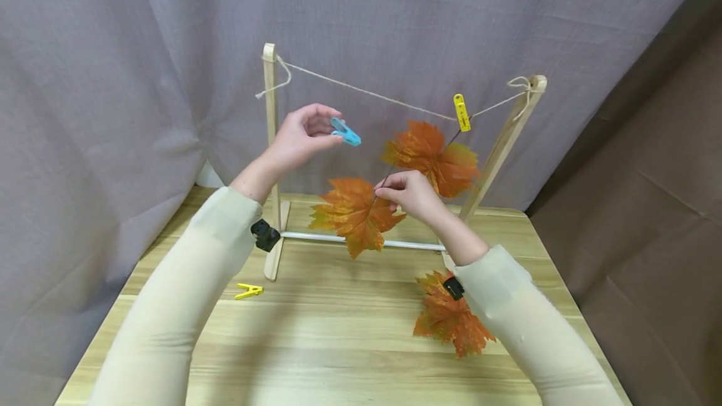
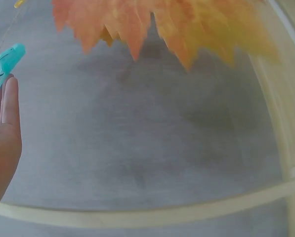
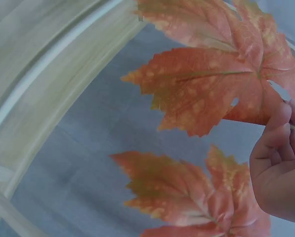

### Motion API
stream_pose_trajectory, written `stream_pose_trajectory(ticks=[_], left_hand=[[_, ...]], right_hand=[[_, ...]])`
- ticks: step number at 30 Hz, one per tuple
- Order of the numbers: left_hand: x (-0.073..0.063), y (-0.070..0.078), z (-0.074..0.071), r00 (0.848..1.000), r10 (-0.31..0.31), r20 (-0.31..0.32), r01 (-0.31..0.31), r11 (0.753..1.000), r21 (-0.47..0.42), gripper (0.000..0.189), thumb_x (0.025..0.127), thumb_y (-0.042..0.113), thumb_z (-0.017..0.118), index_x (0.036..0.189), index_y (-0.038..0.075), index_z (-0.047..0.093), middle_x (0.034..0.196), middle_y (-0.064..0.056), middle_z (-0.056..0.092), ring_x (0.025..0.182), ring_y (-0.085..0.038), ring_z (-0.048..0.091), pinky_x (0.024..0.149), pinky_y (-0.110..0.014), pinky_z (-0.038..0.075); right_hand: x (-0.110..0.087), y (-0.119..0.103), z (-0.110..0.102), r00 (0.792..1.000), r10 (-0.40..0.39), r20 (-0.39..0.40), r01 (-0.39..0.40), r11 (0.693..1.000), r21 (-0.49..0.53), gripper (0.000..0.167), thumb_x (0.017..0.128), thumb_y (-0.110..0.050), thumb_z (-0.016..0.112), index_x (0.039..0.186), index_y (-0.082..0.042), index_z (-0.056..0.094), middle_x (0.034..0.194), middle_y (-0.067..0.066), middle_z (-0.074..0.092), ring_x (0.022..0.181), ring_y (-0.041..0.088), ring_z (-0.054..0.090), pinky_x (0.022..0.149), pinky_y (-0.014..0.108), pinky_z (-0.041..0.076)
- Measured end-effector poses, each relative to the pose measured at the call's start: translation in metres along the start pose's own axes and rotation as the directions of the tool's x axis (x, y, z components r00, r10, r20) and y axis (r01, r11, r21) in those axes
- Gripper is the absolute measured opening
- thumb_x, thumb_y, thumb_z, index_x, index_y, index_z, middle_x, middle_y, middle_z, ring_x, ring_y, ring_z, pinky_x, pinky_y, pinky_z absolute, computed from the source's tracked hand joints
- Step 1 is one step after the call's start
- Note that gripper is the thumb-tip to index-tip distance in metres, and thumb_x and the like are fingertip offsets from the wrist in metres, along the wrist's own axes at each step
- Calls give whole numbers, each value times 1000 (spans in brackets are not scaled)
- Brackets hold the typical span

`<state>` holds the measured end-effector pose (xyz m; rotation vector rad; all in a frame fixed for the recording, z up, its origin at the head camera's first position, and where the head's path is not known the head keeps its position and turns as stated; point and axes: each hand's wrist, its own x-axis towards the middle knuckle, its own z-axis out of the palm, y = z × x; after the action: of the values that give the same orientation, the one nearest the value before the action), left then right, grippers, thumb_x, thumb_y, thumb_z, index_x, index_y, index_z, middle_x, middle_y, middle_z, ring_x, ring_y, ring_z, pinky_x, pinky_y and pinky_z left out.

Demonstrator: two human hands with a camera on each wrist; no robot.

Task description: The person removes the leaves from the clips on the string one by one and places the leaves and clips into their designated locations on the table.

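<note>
My left hand pinches a light blue clothespin between thumb and fingers, below the left half of the string. In the left wrist view that clothespin shows at the left edge. My right hand pinches the thin stem of an orange artificial maple leaf, which hangs just left of the fingertips. Behind it, a second maple leaf hangs from the string by a yellow clothespin. Both leaves show in the right wrist view, the held leaf above the other.
Two wooden posts carry the string, joined low down by a white rod. On the wooden table lie a yellow clothespin at left and another maple leaf under the right forearm. Grey curtain hangs behind.
</note>
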<state>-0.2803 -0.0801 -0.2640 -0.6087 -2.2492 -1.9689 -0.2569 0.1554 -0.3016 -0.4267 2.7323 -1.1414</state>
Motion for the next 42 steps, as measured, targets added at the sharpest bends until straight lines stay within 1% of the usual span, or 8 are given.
stream_pose_trajectory(ticks=[5, 10, 15, 23, 31, 34, 38, 42], left_hand=[[-8, -11, -8, 998, -49, 28, 48, 999, 14, 40, 82, 1, 66, 121, -4, 54, 107, -8, 65, 87, -3, 61, 87, -22, 50], [-17, -23, -17, 995, -77, 60, 77, 997, -2, 37, 82, -2, 64, 117, -6, 53, 103, -3, 66, 88, -4, 62, 85, -20, 51], [-25, -37, -26, 991, -111, 73, 109, 993, 34, 37, 82, -3, 64, 116, -6, 52, 112, -15, 64, 88, -2, 61, 82, -19, 51], [-40, -64, -40, 982, -173, 69, 159, 972, 172, 36, 85, 10, 67, 117, -2, 57, 111, -17, 64, 91, -4, 60, 82, -17, 50], [-61, -86, -50, 973, -225, 51, 210, 954, 213, 37, 87, 13, 66, 120, -2, 57, 112, -18, 62, 88, -3, 59, 79, -16, 49], [-68, -95, -54, 970, -241, 29, 228, 946, 232, 38, 87, 15, 66, 120, -1, 57, 113, -18, 62, 88, -2, 58, 80, -16, 48], [-78, -105, -59, 965, -261, 20, 249, 940, 235, 39, 87, 16, 66, 120, -1, 56, 116, -20, 61, 90, -1, 57, 80, -15, 47], [-87, -118, -66, 960, -281, 14, 270, 936, 226, 40, 87, 15, 66, 121, -4, 55, 117, -22, 60, 88, 2, 57, 79, -14, 48]], right_hand=[[-8, 10, -1, 1000, -11, -22, 11, 1000, -23, 19, 91, -21, 62, 91, -5, 72, 106, 10, 69, 88, 22, 63, 74, 32, 50], [-15, 22, -5, 999, -5, -33, 4, 1000, -27, 20, 90, -21, 62, 92, -4, 72, 105, 12, 69, 95, 25, 63, 81, 36, 51], [-26, 36, -13, 999, 26, -21, -26, 999, -21, 23, 91, -24, 60, 95, -3, 71, 109, 13, 68, 102, 27, 62, 89, 42, 49], [-46, 58, -27, 999, 31, -27, -32, 999, -37, 24, 92, -24, 59, 89, -3, 71, 106, 14, 68, 91, 20, 60, 74, 30, 47], [-68, 73, -36, 996, 79, -33, -80, 997, -13, 24, 93, -17, 58, 94, 3, 69, 110, 19, 66, 102, 28, 62, 83, 36, 52], [-74, 84, -38, 993, 111, -35, -111, 994, -9, 25, 93, -19, 57, 96, 4, 68, 111, 19, 66, 96, 16, 63, 84, 36, 51], [-80, 100, -39, 989, 141, -33, -141, 990, 5, 27, 93, -19, 57, 99, 5, 68, 111, 19, 66, 88, -1, 58, 81, 26, 49], [-86, 118, -40, 985, 172, -32, -170, 985, 41, 29, 93, -20, 57, 99, 6, 67, 112, 18, 66, 88, -5, 54, 79, 21, 47]])
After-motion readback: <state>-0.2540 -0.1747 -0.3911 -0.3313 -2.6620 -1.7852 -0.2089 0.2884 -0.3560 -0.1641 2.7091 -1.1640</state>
